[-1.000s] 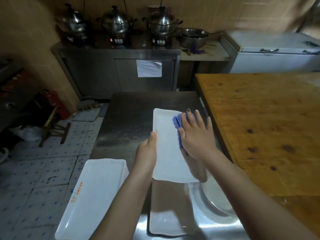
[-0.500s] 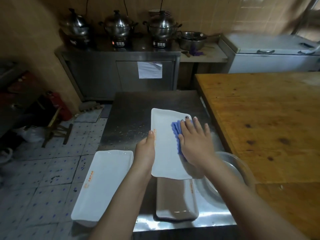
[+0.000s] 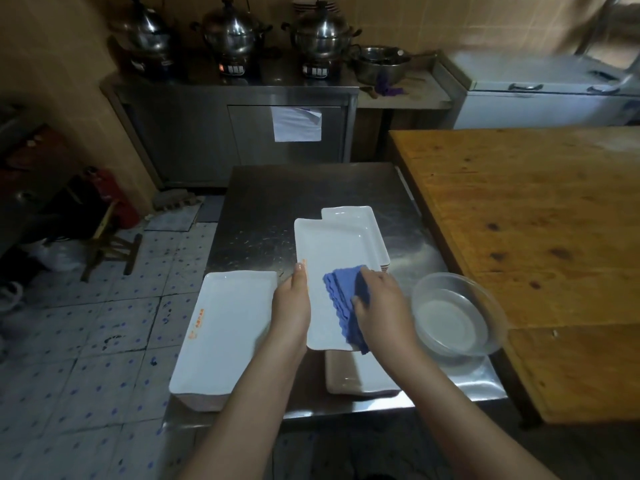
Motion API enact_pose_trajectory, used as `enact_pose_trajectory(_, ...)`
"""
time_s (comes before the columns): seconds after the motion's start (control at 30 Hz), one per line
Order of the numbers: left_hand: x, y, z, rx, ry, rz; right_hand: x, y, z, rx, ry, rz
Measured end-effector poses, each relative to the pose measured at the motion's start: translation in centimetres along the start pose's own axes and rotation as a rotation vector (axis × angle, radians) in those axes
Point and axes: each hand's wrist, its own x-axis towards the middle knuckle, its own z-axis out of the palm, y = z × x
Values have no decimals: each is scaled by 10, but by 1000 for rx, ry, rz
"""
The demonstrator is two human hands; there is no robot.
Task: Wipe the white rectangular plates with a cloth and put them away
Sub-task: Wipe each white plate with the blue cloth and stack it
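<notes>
The head view looks down on a steel table [image 3: 277, 209]. The white rectangular plate [image 3: 332, 251] being wiped is in mid-table, lifted above the surface and held between the two hands, long side running near to far. The left hand [image 3: 292, 306] grips its left rim at the near half, with the thumb lying straight along the top of the rim. The fingers go under the plate and are hidden. The right hand [image 3: 381, 306] is on the plate's near right part, fingers bent down over a bunched blue cloth [image 3: 341, 296] and pressing it onto the plate's face. The cloth's scalloped edge sticks out to the left of that hand.

There is one cloth and one held plate. Three other lots of white plates are on the table:
- A far stack [image 3: 367, 220] shows behind the held plate, with several rims visible at its right edge.
- A left stack [image 3: 225, 327] overhangs the table's near left corner. Its top plate has orange print, and at least one more lies beneath.
- A near plate [image 3: 353, 375] lies in shade under the right forearm.

One clear glass bowl [image 3: 457, 317] stands just right of the right hand, beside a wooden table [image 3: 519, 220].

Both forearms reach in from the near edge, bare and converging on the plate.
</notes>
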Motion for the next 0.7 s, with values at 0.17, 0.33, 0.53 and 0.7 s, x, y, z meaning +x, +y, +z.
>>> enact_pose_trajectory(0.17,3,-32,-1,3,-43,-122,1,23,-2,109,-79,174)
enact_pose_trajectory(0.33,16,-57,-1,80,-26,-200,13,45,-9,420,-141,291)
enact_pose_trajectory(0.53,18,-91,13,211,-86,-269,23,76,-13,684,-103,457)
enact_pose_trajectory(0.7,21,-103,15,323,-60,-219,21,89,4,699,-133,537)
